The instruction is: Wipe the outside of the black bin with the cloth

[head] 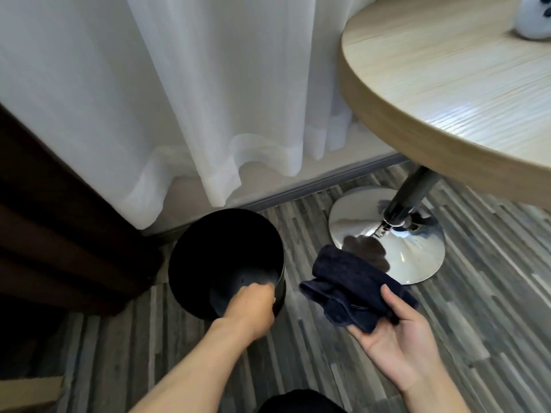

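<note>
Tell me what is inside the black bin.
Inside the black bin only the left hand's fingers show, hooked over the near rim. No rubbish is visible on the dark walls, but the hand and deep shadow hide part of the bottom.

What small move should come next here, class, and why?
Probably bring the cloth across onto the bin wall. The left hand already grips the rim, steadying it, while the right hand holds the cloth beside the bin, not touching it.
</note>
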